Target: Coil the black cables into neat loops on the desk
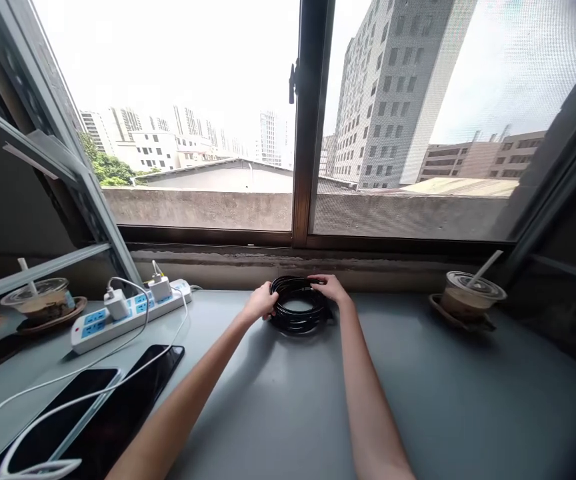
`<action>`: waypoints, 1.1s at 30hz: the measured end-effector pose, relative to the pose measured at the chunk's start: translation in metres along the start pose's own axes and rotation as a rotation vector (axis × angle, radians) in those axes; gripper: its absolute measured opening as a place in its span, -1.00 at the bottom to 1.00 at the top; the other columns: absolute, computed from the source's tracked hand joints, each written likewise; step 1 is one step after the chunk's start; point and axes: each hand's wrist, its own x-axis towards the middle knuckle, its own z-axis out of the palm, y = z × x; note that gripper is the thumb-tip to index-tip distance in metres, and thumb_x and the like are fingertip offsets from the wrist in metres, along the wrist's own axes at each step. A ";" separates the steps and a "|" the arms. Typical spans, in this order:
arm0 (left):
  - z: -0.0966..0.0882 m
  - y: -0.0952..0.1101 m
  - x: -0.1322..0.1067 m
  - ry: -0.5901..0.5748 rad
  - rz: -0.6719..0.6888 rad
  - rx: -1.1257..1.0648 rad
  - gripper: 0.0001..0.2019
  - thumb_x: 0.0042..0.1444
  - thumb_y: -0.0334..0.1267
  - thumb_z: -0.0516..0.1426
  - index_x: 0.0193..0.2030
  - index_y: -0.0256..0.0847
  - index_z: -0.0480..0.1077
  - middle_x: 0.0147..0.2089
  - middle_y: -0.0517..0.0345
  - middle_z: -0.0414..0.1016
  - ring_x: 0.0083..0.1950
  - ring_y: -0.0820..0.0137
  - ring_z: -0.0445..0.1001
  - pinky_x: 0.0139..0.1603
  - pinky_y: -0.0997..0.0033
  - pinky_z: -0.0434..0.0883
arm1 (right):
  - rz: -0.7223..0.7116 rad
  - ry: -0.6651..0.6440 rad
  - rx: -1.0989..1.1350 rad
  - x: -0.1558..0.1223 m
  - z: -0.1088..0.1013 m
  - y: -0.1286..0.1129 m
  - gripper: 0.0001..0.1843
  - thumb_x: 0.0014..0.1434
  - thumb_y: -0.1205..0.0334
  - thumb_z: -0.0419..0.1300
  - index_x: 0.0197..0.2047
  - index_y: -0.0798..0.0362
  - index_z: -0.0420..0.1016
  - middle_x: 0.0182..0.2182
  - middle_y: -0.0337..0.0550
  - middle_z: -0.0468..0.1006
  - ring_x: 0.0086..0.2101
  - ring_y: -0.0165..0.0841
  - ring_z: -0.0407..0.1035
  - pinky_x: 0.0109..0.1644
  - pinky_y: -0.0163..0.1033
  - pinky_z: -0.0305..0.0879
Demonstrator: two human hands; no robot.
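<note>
step: seemingly holding coil [299, 327] two-handed, at 12 o'clock of desk [275, 413] | left hand [261, 303]: closed on its 9 o'clock side | right hand [333, 289]: pinching near 1 o'clock (loops look neatly stacked) | next move likely calls for even pressure, loops together

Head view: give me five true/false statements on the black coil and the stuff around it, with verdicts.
1. The left hand and right hand both touch the black coil. True.
2. Two white chargers sit in the power strip. True.
3. The power strip is right of the coil. False: it is left of it.
4. A lidded cup stands right of the coil. True.
5. That cup has no straw. False: a white straw sticks up from it.
</note>
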 end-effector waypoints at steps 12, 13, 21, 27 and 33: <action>0.023 0.011 -0.017 0.290 0.365 0.437 -0.38 0.04 -0.16 0.03 0.27 -0.28 0.09 0.36 -0.15 -0.08 0.37 0.04 -0.21 0.27 0.15 -0.02 | -0.020 -0.046 0.017 0.006 0.015 0.007 -0.73 0.20 0.18 0.12 -0.07 0.13 0.41 -0.07 -0.07 0.44 -0.09 -0.31 0.35 0.02 -0.05 0.27; 0.028 0.008 -0.015 0.255 0.368 0.417 -0.38 0.05 -0.15 0.02 0.27 -0.29 0.11 0.36 -0.14 -0.09 0.38 0.05 -0.24 0.29 0.16 -0.05 | -0.017 -0.042 0.019 0.006 0.017 0.009 -0.73 0.21 0.17 0.11 -0.07 0.13 0.40 -0.07 -0.07 0.42 -0.09 -0.31 0.34 0.01 -0.04 0.28; 0.043 -0.008 -0.008 0.205 0.362 0.369 -0.45 0.10 -0.12 -0.06 0.20 -0.34 0.23 0.31 -0.15 0.07 0.34 0.04 -0.05 0.29 0.19 -0.01 | 0.017 0.026 0.079 0.009 0.028 0.021 -0.73 0.22 0.16 0.09 -0.06 0.13 0.38 -0.09 -0.08 0.40 -0.14 -0.32 0.34 -0.07 -0.09 0.33; 0.044 -0.013 -0.009 0.235 0.405 0.358 -0.46 0.08 -0.12 -0.03 0.16 -0.37 0.29 0.28 -0.21 0.11 0.31 0.02 0.03 0.26 0.19 0.06 | 0.014 0.067 0.136 0.003 0.033 0.023 -0.73 0.22 0.16 0.09 -0.07 0.14 0.38 -0.10 -0.09 0.41 -0.14 -0.31 0.35 -0.08 -0.10 0.33; 0.044 -0.030 -0.013 0.371 0.488 0.293 -0.56 0.11 -0.23 -0.05 0.07 -0.39 0.35 0.23 -0.17 0.22 0.27 0.12 0.14 0.23 0.26 0.15 | 0.014 0.120 0.118 -0.002 0.043 0.021 -0.72 0.23 0.16 0.08 -0.06 0.14 0.37 -0.08 -0.07 0.40 -0.13 -0.31 0.34 -0.06 -0.08 0.32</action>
